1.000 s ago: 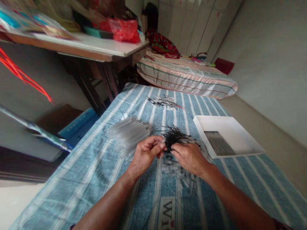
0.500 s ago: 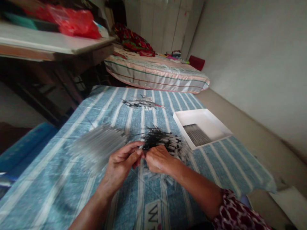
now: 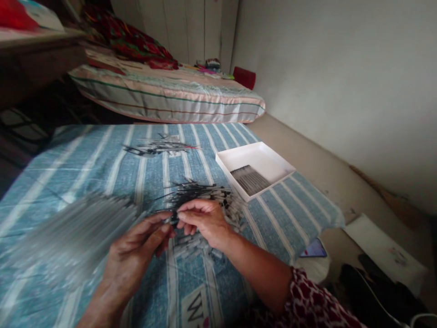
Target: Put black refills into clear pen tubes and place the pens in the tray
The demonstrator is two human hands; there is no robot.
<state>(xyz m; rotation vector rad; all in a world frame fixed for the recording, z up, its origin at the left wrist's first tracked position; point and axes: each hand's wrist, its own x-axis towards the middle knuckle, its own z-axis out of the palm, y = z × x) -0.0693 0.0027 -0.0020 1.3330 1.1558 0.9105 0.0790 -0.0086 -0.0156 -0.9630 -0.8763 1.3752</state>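
Observation:
In the middle of the cloth-covered table my left hand [image 3: 131, 250] and my right hand [image 3: 210, 223] meet, fingertips almost touching. Both are closed in a pinch around a small dark piece [image 3: 174, 218], mostly hidden by the fingers. Just behind my right hand lies a heap of thin black and white pen-like parts [image 3: 194, 190]. Short pale grey pieces [image 3: 196, 246] are scattered under and beside that hand. To the left of my left hand spreads a blurred row of long grey translucent tubes [image 3: 85, 228].
A shallow white box [image 3: 273, 159] at the right holds a row of dark grey sticks [image 3: 251, 180]. Farther back lies a loose bunch of thin sticks [image 3: 159, 146]. Beyond the striped tablecloth [image 3: 146, 177] stands a bed [image 3: 170, 100]; a phone [image 3: 314, 248] rests below the right edge.
The camera has turned right, so the table appears shifted left. My right hand has gone from a tighter fist to a fingertip pinch; both hands remain together in front of the heap.

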